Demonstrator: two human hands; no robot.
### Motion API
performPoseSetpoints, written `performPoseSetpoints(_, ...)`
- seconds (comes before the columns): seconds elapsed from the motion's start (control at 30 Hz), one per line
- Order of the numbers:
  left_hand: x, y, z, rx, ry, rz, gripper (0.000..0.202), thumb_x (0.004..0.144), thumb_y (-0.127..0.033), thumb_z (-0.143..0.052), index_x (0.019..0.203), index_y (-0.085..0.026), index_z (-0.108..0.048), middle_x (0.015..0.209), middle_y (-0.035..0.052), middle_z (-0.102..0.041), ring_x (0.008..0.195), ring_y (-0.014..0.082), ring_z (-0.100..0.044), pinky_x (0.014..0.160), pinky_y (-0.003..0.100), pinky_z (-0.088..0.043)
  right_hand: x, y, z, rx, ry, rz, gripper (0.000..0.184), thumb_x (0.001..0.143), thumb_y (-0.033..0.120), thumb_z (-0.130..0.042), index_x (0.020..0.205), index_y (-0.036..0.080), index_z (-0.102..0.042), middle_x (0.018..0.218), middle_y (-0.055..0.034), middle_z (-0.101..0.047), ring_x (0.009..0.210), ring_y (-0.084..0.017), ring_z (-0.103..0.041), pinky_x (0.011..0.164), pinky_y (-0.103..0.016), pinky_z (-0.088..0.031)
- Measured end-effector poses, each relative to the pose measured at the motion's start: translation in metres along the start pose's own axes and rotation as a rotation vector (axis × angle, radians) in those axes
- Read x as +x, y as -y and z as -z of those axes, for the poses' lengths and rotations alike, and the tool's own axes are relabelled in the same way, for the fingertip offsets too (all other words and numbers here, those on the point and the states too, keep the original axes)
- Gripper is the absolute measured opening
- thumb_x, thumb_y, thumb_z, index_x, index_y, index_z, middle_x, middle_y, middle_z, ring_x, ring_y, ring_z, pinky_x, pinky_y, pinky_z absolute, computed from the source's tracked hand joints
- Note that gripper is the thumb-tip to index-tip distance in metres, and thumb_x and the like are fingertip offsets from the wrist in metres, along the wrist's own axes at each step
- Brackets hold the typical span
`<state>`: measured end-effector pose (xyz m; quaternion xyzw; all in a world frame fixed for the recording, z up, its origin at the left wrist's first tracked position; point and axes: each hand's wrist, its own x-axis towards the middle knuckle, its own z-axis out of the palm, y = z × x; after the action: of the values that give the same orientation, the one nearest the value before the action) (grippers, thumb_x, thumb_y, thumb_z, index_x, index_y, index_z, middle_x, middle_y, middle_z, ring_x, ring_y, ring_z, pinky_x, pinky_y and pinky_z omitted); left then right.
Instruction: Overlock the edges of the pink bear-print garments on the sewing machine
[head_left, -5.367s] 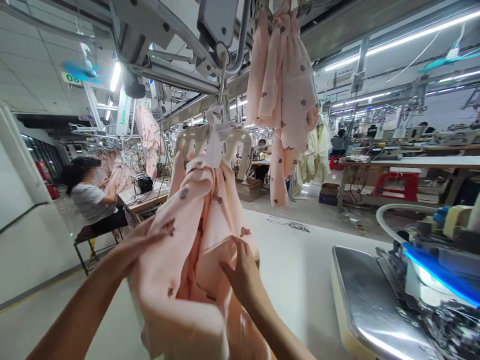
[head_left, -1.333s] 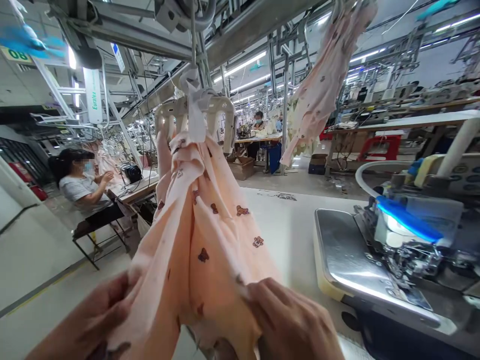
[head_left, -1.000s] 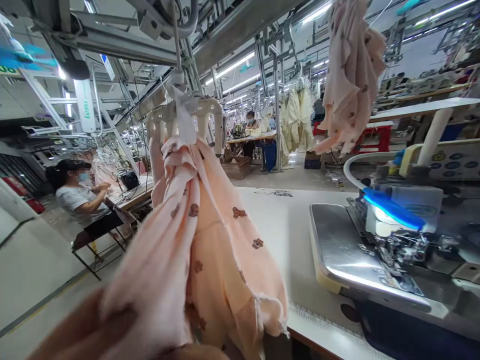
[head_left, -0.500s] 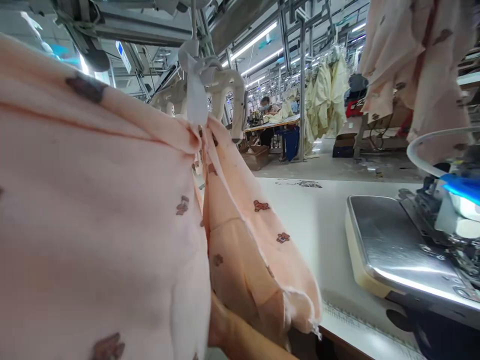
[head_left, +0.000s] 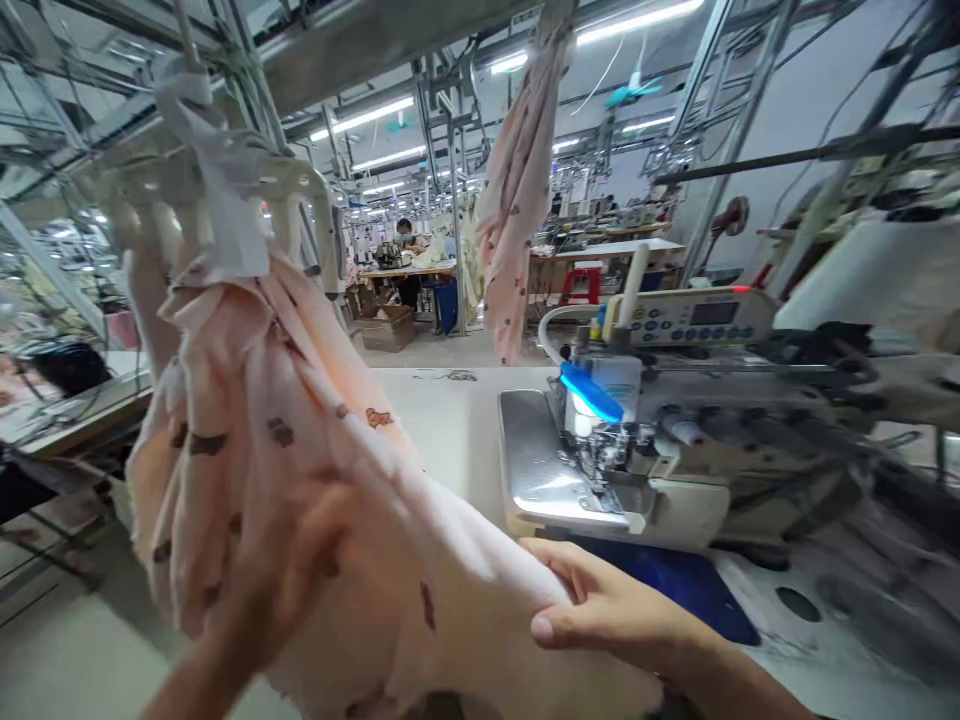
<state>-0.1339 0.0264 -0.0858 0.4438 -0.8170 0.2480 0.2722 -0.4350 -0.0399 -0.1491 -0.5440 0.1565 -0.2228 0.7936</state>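
Peach-pink fabric (head_left: 360, 500) with small brown animal prints hangs gathered from a whitish hanger clamp (head_left: 232, 215) at the left. Its lower part stretches rightward towards the sewing machine. My right hand (head_left: 589, 600) grips the right edge of this fabric, thumb on the near side and the other fingers curled at the edge. My left hand (head_left: 307, 550) lies against the hanging folds, smeared by motion, so its fingers cannot be made out. A sewing machine (head_left: 600, 460) with a metal plate and a lit blue-rimmed lamp stands just beyond my right hand.
The white tabletop (head_left: 442, 420) runs behind the fabric. Another pink printed piece (head_left: 514, 220) hangs farther back. A white thread cone (head_left: 862, 270) stands at the right. A person (head_left: 406, 240) works at a distant table, with a cardboard box (head_left: 386, 328) on the floor.
The view has swung right, bringing the sewing machine to the middle. The fabric has shifted left and is farther from the camera. Both hands now show; earlier only a forearm did.
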Motion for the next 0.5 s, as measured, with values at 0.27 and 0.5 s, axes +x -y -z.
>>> performPoseSetpoints(0.27,0.08,-0.087,-0.076,-0.181,0.256,-0.289,0.013,0.08,-0.028,-0.062,0.08,-0.016,-0.057,0.069,0.0001,-0.059,0.066,0.0181,-0.054,0.074,0.036,-0.044,-0.012,-0.02,0.005,-0.119,-0.217,0.164,0.046,0.076,0.052,-0.072,0.08,0.011,-0.052,0.072,0.0,-0.041,0.063,-0.012,-0.035,0.055,-0.018,-0.026)
performPoseSetpoints(0.5,0.087,-0.081,-0.07,-0.376,0.281,-0.196,0.017,0.088,-0.006,-0.041,0.078,-0.017,-0.05,0.079,-0.0001,-0.056,0.072,0.0135,-0.047,0.066,0.026,-0.035,-0.009,-0.051,-0.002,0.418,-0.238,0.086,0.045,0.075,0.056,-0.071,0.08,0.013,-0.061,0.071,-0.0016,-0.052,0.07,-0.016,-0.049,0.067,-0.021,-0.039)
